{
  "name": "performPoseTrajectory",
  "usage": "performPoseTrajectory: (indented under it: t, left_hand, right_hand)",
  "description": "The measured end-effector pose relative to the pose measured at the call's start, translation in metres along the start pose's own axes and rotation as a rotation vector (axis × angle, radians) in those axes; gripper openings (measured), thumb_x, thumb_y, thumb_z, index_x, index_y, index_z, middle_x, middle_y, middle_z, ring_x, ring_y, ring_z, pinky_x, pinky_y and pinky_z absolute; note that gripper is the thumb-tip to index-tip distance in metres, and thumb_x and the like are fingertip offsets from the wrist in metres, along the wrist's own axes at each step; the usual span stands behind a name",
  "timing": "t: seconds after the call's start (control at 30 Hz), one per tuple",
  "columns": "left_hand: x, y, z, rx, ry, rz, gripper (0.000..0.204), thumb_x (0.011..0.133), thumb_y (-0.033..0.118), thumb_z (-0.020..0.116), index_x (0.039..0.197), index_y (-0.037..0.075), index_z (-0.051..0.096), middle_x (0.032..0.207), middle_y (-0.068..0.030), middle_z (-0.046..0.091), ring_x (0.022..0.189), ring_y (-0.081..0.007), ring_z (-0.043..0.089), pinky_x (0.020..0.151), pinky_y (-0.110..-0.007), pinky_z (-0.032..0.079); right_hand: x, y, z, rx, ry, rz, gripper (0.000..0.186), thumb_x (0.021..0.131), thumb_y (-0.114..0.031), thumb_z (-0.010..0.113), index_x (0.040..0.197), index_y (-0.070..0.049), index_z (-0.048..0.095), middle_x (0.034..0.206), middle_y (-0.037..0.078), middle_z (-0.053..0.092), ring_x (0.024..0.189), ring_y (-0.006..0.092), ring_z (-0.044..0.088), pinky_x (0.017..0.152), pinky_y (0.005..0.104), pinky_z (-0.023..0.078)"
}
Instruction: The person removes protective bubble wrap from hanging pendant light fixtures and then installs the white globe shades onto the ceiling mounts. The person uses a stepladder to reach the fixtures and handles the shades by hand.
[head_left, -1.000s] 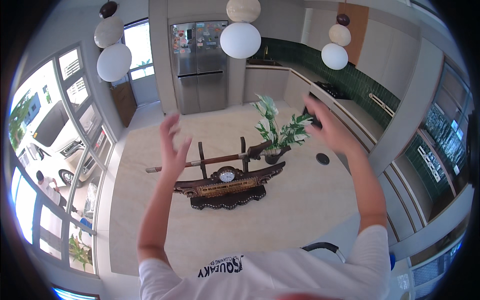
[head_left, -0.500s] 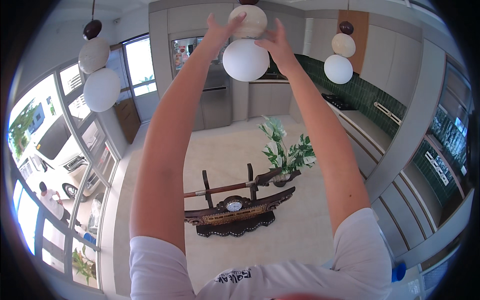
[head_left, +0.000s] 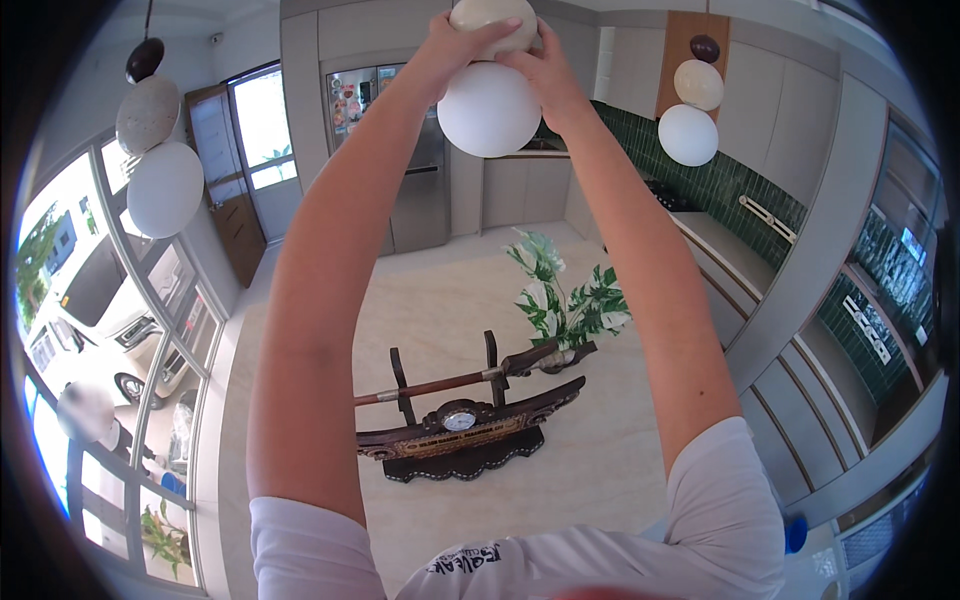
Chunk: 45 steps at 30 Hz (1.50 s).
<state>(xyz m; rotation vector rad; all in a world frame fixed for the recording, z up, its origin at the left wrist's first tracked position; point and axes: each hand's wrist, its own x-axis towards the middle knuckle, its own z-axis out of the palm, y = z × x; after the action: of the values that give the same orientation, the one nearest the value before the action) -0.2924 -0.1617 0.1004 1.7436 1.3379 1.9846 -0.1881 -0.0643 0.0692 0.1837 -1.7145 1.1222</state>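
Both my arms reach up to a pendant lamp (head_left: 488, 115), a white globe hanging below a cream rounded bead (head_left: 488, 14). My left hand (head_left: 458, 48) wraps the bead's left side, its thumb lying across the front. On the other side my right hand (head_left: 548, 72) closes round the bead's lower right, with its thumb at the joint above the globe. The lamp's upper end is outside the picture. Beneath my arms, a dark carved wooden stand (head_left: 465, 440) with a small clock bears a long wooden-handled piece, its left end hidden behind my left forearm.
The stand and a leafy plant (head_left: 570, 300) are on a pale stone-like table (head_left: 600, 450). Similar pendant lamps hang at left (head_left: 165, 190) and right (head_left: 688, 135). A fridge (head_left: 420, 200) and cabinets line the back. Outside the left windows are a person (head_left: 95, 415) and a vehicle (head_left: 120, 310).
My hands have come in from beside the lamp and closed on its cream bead. The view has shifted slightly; the left lamp appears farther left.
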Motion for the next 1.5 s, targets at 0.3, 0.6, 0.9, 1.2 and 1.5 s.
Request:
performPoseTrajectory:
  t: [0.3,0.6,0.9,1.2,1.5]
  left_hand:
    - [-0.002,0.012,0.012,0.056,0.129,-0.005,0.092,0.062,0.037,0.077,0.123,-0.011,0.027,0.111,-0.0255,0.048,0.093,-0.0315,0.058,0.069,-0.038,0.054]
    - [-0.012,0.023,0.021,0.156,0.218,-0.036,0.099,0.059,0.039,0.078,0.124,-0.011,0.022,0.114,-0.0283,0.046,0.097,-0.0346,0.056,0.072,-0.041,0.052]
    - [-0.019,0.032,0.026,0.243,0.261,-0.061,0.104,0.057,0.042,0.079,0.125,-0.010,0.020,0.114,-0.0292,0.046,0.100,-0.0355,0.054,0.077,-0.042,0.050]
    - [-0.011,0.018,0.026,0.187,0.232,-0.111,0.110,0.050,0.046,0.080,0.125,-0.004,0.018,0.118,-0.0267,0.038,0.099,-0.0372,0.054,0.075,-0.047,0.051]
    - [-0.014,0.020,0.027,0.211,0.247,-0.120,0.109,0.052,0.044,0.080,0.127,-0.002,0.015,0.118,-0.0251,0.038,0.099,-0.0356,0.053,0.075,-0.044,0.052]
  right_hand:
    - [-0.006,-0.012,-0.006,-0.004,-0.009,0.049,0.080,0.071,-0.010,0.066,0.135,-0.006,0.019,0.115,0.016,0.047,0.102,0.0245,0.052,0.083,0.0354,0.046]
    - [-0.013,-0.024,-0.012,-0.067,-0.038,0.063,0.073,0.072,-0.011,0.064,0.133,-0.005,0.024,0.112,0.015,0.049,0.101,0.0228,0.053,0.082,0.0332,0.047]
    - [-0.017,-0.031,-0.011,0.008,-0.063,0.069,0.079,0.068,-0.013,0.065,0.134,-0.005,0.022,0.118,0.017,0.045,0.105,0.0264,0.051,0.084,0.0363,0.046]
    - [-0.021,-0.041,-0.007,0.023,-0.044,0.122,0.078,0.068,-0.011,0.064,0.134,-0.005,0.023,0.116,0.018,0.046,0.102,0.0264,0.052,0.083,0.0357,0.047]
    - [-0.017,-0.040,-0.008,-0.055,-0.022,0.132,0.071,0.070,-0.008,0.060,0.133,-0.005,0.027,0.109,0.017,0.051,0.095,0.0254,0.055,0.077,0.0343,0.048]
